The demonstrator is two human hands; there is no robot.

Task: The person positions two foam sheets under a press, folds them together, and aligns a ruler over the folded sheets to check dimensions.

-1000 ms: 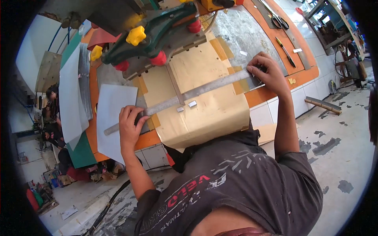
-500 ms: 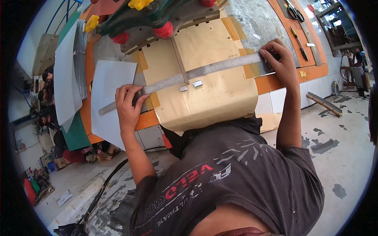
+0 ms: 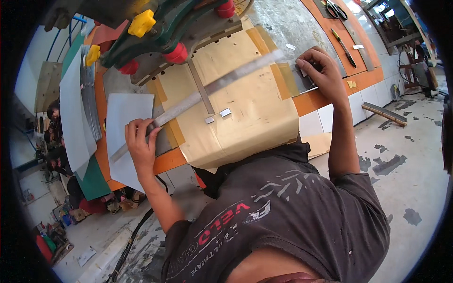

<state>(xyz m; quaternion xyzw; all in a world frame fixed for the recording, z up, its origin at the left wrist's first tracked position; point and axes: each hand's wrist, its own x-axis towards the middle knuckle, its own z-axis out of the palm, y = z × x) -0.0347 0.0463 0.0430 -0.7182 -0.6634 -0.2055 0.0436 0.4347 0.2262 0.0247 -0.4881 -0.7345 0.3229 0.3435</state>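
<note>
Metal strip is lying aslant across the tan cardboard sheet on the bench. Left hand is pinching its near end, grip clamped; right hand is closing on the far end. Positioning looks unfinished, with nothing marked or cut.

metal strip on cardboard sheet | paper left | screwdriver right
</note>
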